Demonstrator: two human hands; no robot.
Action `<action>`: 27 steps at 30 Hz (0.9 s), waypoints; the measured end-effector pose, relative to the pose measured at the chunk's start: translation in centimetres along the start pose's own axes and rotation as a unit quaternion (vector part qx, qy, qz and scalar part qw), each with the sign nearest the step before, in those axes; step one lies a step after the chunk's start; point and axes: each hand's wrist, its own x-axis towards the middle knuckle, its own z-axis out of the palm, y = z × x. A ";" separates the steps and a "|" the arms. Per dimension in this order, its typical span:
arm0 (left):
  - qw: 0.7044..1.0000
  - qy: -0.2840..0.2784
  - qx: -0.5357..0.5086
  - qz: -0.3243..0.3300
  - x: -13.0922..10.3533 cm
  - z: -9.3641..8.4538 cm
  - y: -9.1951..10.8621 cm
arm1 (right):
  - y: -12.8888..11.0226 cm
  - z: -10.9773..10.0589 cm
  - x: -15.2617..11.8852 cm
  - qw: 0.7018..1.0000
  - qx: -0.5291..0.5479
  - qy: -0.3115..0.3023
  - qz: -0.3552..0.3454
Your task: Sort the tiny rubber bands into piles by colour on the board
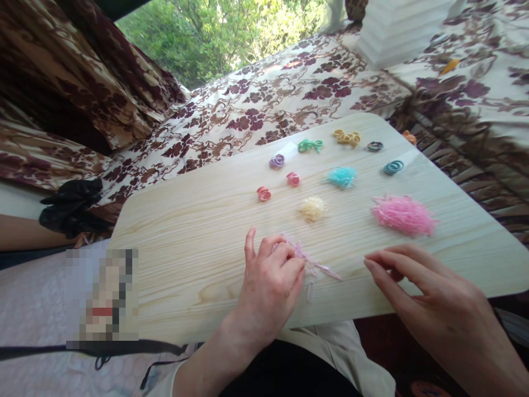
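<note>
Over the near part of the light wooden board (185, 231), my left hand (270, 281) has its fingers curled down onto a small pile of pale pink-purple bands (303, 255); one finger sticks up. Some strands poke out to the right of its fingertips. My right hand (430, 298) is to the right, thumb and index fingertip pressed together; anything between them is too small to make out. Just beyond the hands lie a bright pink pile (403, 215) and a cream pile (313, 209) of bands.
Farther back on the board are a turquoise pile (342, 177), red bands (263, 193), purple bands (276, 161), green bands (309, 145), yellow bands (347, 138) and blue bands (393, 167). Patterned fabric (248, 118) surrounds the far side. Another person's arm (28, 232) is at left.
</note>
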 end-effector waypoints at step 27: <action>0.995 0.074 -0.053 -0.051 -0.3 -1.5 0.2 | -4.4 2.2 0.9 0.995 0.090 -0.016 -0.047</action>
